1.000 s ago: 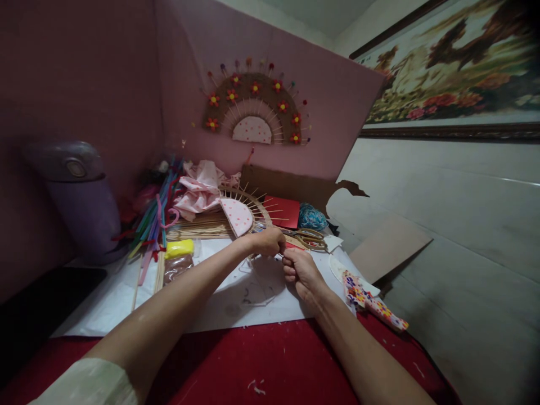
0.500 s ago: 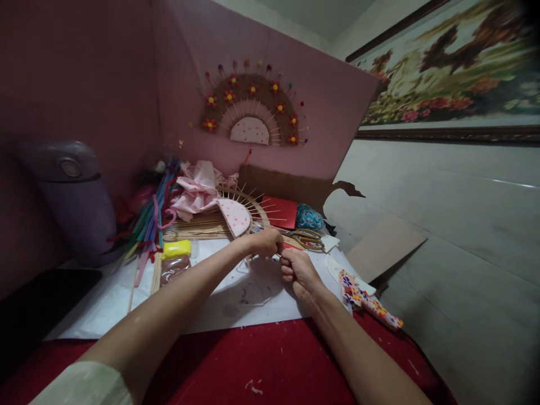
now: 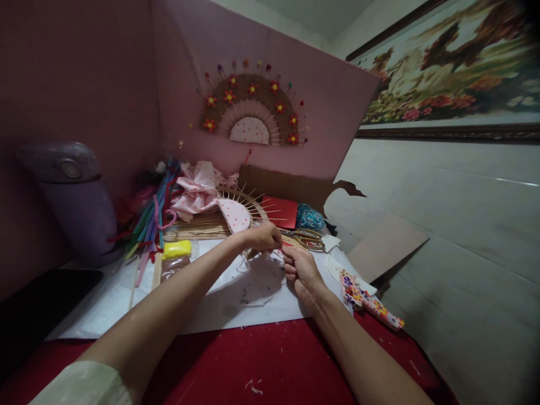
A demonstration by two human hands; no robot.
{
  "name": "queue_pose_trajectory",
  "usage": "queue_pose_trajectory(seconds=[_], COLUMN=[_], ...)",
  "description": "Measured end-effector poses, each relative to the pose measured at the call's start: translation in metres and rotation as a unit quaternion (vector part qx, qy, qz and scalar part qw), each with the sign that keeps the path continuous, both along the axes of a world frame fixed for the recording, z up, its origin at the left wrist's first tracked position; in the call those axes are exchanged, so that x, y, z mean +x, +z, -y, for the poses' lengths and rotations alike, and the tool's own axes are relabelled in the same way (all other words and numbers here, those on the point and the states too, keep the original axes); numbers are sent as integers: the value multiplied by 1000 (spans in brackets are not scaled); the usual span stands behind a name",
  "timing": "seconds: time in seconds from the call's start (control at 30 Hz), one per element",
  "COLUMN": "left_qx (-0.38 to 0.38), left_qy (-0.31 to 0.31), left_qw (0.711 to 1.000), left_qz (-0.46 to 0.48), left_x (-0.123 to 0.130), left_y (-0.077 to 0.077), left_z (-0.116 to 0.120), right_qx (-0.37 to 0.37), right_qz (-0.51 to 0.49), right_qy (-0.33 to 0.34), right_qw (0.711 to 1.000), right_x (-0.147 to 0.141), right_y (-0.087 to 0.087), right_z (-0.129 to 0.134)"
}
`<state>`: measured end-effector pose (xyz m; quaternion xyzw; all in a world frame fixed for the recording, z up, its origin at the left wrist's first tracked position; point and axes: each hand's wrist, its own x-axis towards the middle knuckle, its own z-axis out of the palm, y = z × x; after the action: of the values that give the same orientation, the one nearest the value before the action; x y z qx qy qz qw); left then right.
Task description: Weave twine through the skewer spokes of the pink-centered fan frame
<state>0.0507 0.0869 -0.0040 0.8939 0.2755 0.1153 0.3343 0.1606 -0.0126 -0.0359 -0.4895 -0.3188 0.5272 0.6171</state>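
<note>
My left hand [image 3: 265, 236] is closed, knuckles up, over the lower edge of a half-round craft piece. That piece has a pink dotted half circle [image 3: 235, 215] and a brown arc [image 3: 260, 211] joined by thin sticks fanning outward. Just to the right, my right hand [image 3: 301, 273] is closed in a pinch, fingertips close to the left hand. Whatever lies between the fingers of either hand is too thin or hidden to make out. Both hands are above a white sheet [image 3: 223, 306], on which a looped thin strand [image 3: 255, 304] lies.
Gold-handled scissors [image 3: 310, 239], blue yarn [image 3: 310, 216] and a red card [image 3: 282, 212] lie behind my hands. Pipe cleaners [image 3: 147, 225], a yellow packet [image 3: 177, 248] and a purple bottle [image 3: 78, 208] are at left. Patterned fabric [image 3: 371, 304] lies right. A finished flowered arch [image 3: 253, 90] hangs behind.
My left hand has risen slightly, and the gap between the two hands has widened a little. The right hand has barely shifted, its fingertips now showing more. Surrounding objects look the same.
</note>
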Motion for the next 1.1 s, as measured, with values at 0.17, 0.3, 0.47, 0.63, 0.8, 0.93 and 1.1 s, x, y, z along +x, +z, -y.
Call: queue_pose_trajectory(seconds=[0.17,0.3,0.47,0.63,0.8,0.93,1.1], left_qx=[-35,-76,-95,-98,-97,-102,-91], left_qy=[-15,-36,-24,-1,-1,-5,-20], left_qw=[999,996,995,994,995,994,995], left_qz=[19,23,35,39,38,37,29], left_x=[-2,-3,-5,-8,-8,-8,-7], left_y=[2,-2,-2,5,7,7,7], left_z=[-2,-7,-10,-6,-5,-3,-3], right_qx=[4,14,70,180,148,108,86], right_qz=[4,21,151,350,383,441,515], right_qy=[-11,-35,-132,-233,-181,-177,-181], right_qw=[1000,999,977,889,894,873,834], right_x=[1,1,4,6,1,1,3], right_y=[0,-3,-9,-7,-10,-13,-12], right_z=[-1,-2,-7,-6,-3,-5,-5])
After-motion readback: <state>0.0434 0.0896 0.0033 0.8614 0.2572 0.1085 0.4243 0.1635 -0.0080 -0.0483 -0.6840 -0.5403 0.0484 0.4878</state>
